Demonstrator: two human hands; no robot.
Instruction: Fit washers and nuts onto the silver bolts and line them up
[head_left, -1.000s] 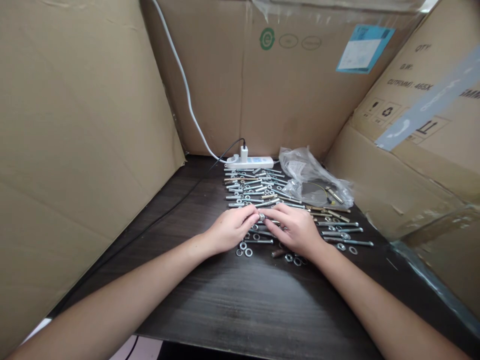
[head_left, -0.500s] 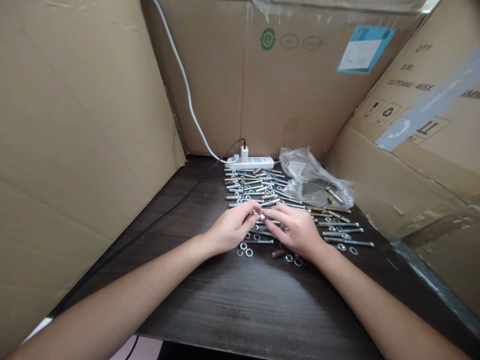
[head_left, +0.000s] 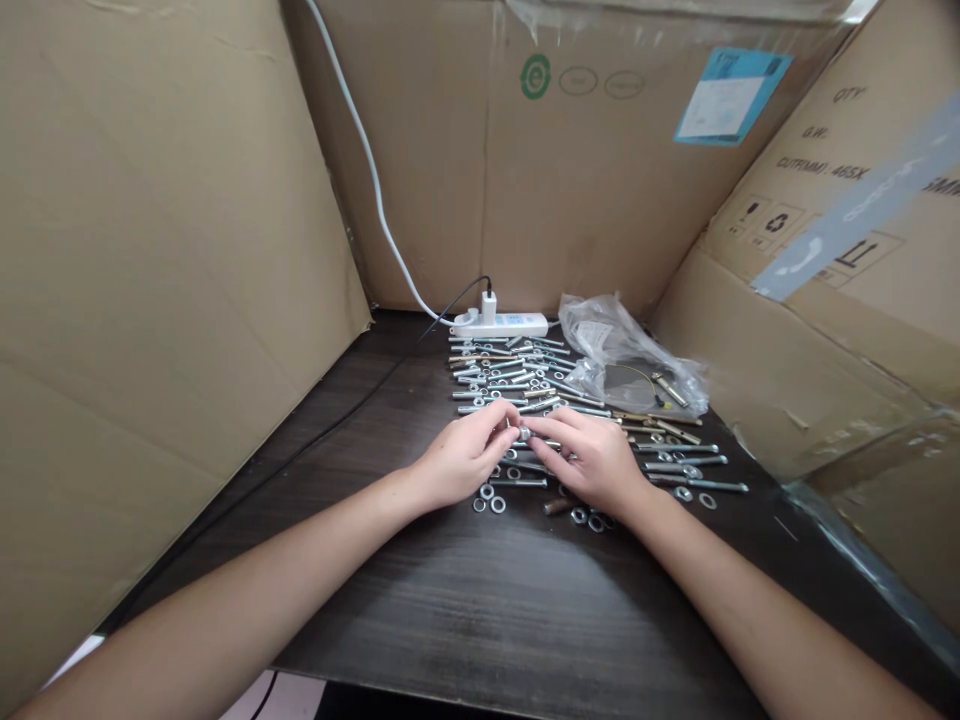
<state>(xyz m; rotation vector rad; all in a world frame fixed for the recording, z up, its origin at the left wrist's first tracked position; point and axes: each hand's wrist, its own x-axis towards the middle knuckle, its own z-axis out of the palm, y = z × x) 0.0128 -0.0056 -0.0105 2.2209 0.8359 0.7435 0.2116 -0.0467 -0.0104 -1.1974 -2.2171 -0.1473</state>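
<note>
Head view showed left hand [head_left: 461, 462] and right hand [head_left: 592, 462] fingertips pinched on one bolt [head_left: 524, 433] just above the pile [head_left: 510, 380] on the table [head_left: 480, 590]; light, stiff, slick steel, it likely handled best gripped at its ends.

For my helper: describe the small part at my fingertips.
On the dark wooden table lies a spread of silver metal bolts and washers. At its near side, the left hand and right hand meet on one small silver piece, the only one pinched between fingertips.
</note>
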